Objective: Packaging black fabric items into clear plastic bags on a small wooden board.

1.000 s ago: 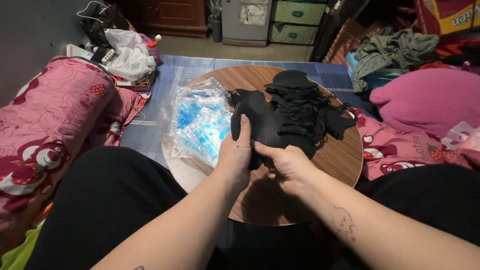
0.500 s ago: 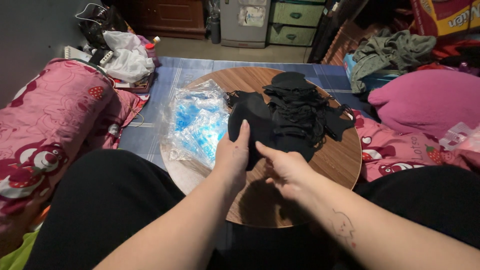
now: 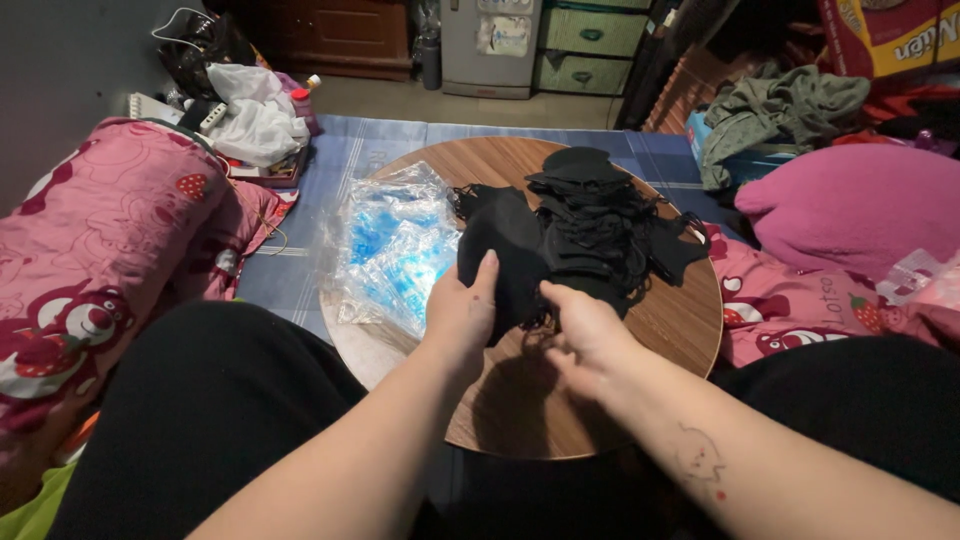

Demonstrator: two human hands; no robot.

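A: Where are the hands?

B: Both sit over the near half of the round wooden table (image 3: 690, 320). The left hand (image 3: 462, 312) grips a black face mask (image 3: 505, 250), thumb up against the front of the cloth and the other fingers hidden behind it, so it is closed on the mask. The right hand (image 3: 585, 330) is just beside it, fingers curled at the lower edge of the same mask; it seems to pinch the cloth or its ear loop, but I cannot tell for sure because everything there is black.

A: And the mask itself?

B: Held a little above the tabletop, near the middle, touching the front of a pile of black masks (image 3: 600, 215) that lies on the far half of the table.

A: What else is close by?

B: A heap of clear plastic bags (image 3: 390, 245) with blue print lies on the left part of the table, just beside the left hand. A pink blanket (image 3: 110, 230) with a strawberry and bear pattern is on the left, a purple pillow (image 3: 860, 205) on the right, and a white plastic bag (image 3: 258, 125) farther back on the floor.
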